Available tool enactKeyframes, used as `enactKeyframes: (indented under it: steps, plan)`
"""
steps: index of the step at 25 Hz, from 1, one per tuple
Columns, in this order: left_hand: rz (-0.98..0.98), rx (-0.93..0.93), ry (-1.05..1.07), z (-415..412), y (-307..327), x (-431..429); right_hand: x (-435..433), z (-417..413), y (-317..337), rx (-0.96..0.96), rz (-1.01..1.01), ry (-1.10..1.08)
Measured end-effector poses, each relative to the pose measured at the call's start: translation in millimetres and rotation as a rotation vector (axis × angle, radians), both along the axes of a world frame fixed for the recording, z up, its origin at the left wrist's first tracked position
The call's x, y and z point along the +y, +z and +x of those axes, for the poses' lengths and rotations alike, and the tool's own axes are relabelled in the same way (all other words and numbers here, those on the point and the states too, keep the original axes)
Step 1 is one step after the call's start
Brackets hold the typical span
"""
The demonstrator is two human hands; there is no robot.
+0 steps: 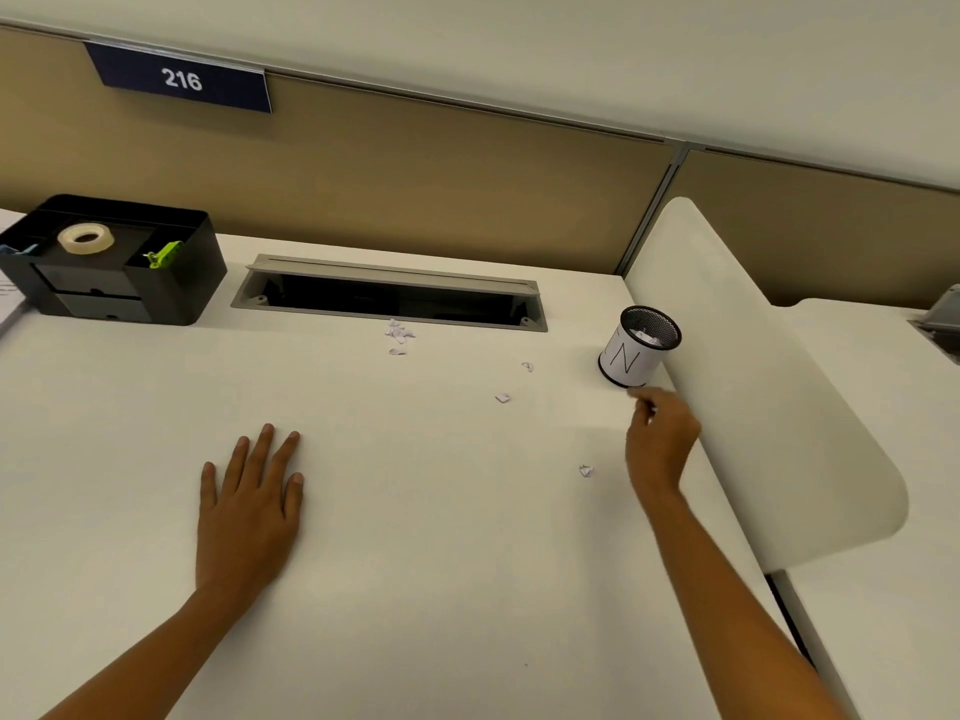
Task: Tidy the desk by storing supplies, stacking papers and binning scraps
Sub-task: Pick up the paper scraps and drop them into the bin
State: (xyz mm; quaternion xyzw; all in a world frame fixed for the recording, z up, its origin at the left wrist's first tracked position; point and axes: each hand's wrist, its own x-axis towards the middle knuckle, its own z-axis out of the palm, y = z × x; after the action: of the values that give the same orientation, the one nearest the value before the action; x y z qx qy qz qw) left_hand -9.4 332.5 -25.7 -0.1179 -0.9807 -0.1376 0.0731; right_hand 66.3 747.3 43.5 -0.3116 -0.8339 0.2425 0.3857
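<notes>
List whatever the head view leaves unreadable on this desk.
1. Right hand, head view: the fingertips are motion-blurred, so it is unclear whether they hold anything.
2. Mesh cup, head view: its wall hides most of the contents; only some paper scraps show at the rim.
3. Papers, head view: cut off by the left edge and partly covered by the black organiser.
4. Cable slot, head view: the interior is too dark.

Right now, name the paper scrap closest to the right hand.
The lone scrap beside the right hand, nearest the viewer; other scraps lie farther back.
</notes>
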Motion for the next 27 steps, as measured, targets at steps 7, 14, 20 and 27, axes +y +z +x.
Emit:
enactKeyframes:
  steps: [7,14,20,27]
  plan:
    - [0.000,0.001,-0.007,-0.3,0.8,0.0,-76.0,-5.7,-59.4,-0.456,-0.100,0.143]
    - [-0.013,0.004,0.002,-0.5,1.1,-0.6,-95.1,-63.9,-61.0,-0.566,0.050,0.258]
    - [-0.018,-0.005,0.004,-1.0,0.2,-0.6,-75.1,-107.0,-56.9,-0.635,0.039,0.270]
    - [-0.017,-0.007,0.003,-0.5,1.1,-0.3,-90.3,-70.8,-61.7,-0.531,0.181,0.484]
